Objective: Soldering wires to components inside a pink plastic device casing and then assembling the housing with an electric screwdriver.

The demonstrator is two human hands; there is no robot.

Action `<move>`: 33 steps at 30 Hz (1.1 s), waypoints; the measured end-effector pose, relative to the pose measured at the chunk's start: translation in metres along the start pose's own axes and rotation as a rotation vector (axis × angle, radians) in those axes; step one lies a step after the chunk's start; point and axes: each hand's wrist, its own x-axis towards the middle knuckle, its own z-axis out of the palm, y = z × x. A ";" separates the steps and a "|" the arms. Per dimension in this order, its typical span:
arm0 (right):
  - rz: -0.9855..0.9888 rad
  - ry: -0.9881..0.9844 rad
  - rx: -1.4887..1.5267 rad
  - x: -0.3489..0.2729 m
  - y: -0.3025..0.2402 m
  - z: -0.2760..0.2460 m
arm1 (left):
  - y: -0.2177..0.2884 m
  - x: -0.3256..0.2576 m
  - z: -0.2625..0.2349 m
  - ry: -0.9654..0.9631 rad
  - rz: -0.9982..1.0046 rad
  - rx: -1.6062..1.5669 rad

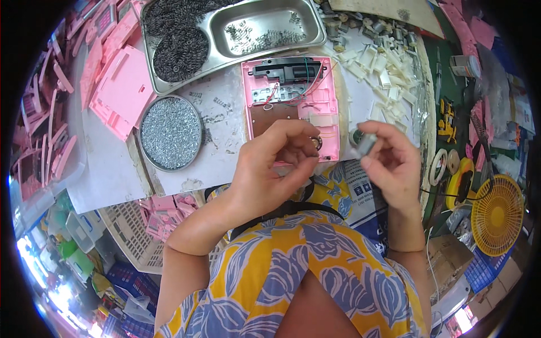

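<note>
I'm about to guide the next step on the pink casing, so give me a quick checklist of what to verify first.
1. Right hand holds the small grey motor: ok.
2. Left hand at the pink casing lower edge: ok.
3. Casing lies open, wires visible: ok.
4. Round tin of screws beside the left hand: ok.
5. Motor terminals facing the casing: cannot tell.
6. What the left fingertips pinch: cannot tell.

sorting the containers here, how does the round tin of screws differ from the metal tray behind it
The round tin is a small, shallow circle, filled to the brim with tiny silver screws. The metal tray is bigger, rectangular and divided, holding dark coiled springs on one side and a thin scatter of springs on the other. Both are bare metal.
</note>
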 end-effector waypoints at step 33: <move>-0.633 -0.108 -0.319 0.020 0.008 0.031 | 0.003 -0.001 -0.018 -0.073 0.335 0.175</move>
